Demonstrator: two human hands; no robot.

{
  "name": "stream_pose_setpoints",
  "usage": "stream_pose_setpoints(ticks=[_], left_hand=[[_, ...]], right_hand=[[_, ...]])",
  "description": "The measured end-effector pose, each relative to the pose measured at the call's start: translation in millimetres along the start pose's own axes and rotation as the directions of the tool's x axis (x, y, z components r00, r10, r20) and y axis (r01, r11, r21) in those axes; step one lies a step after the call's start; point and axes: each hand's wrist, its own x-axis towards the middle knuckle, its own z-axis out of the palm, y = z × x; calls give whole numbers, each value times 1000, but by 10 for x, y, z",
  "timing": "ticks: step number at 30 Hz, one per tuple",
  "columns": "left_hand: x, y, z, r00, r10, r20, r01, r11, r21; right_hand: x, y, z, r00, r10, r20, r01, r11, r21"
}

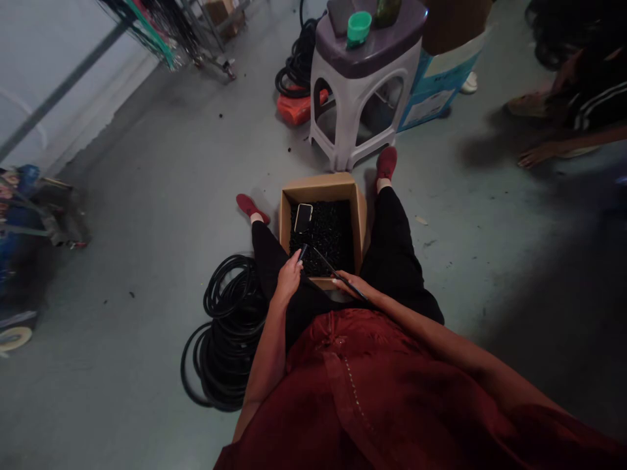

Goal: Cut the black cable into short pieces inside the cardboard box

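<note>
My left hand (288, 279) is closed on a short black ribbed piece (304, 250), whose kind I cannot make out. My right hand (353, 283) is closed around a long thin black rod (325, 262), which slants up and left towards that piece; their ends are close but apart. Both hands are over the near edge of a cardboard box (361, 225) standing between my legs. Many small black pieces (333, 228) fill the bottom of the box. On top of them lies a phone (303, 219) with a pale edge.
Coils of black hose or cable (228, 346) lie on the floor by my left leg. Ahead stands a plastic stool (337, 98) bearing a green cup (359, 27). Behind it is a blue-and-white carton (428, 91). Another person's hand (539, 154) shows at the right.
</note>
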Motion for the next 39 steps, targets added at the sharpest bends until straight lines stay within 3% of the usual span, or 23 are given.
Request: stream_pose_setpoints(ticks=[10,29,39], left_hand=[[-22,-69,189,999,-49,-1,49,998,-45],[-33,8,361,974,27,223,-37,998,41],[-3,-38,455,977,26,213,-32,999,26]], right_hand=[[-9,-60,14,998,-34,50,37,998,-55],[-37,-142,-41,996,-73,59,78,994,-75],[-64,-174,-47,1000,-15,0,15,984,-175]])
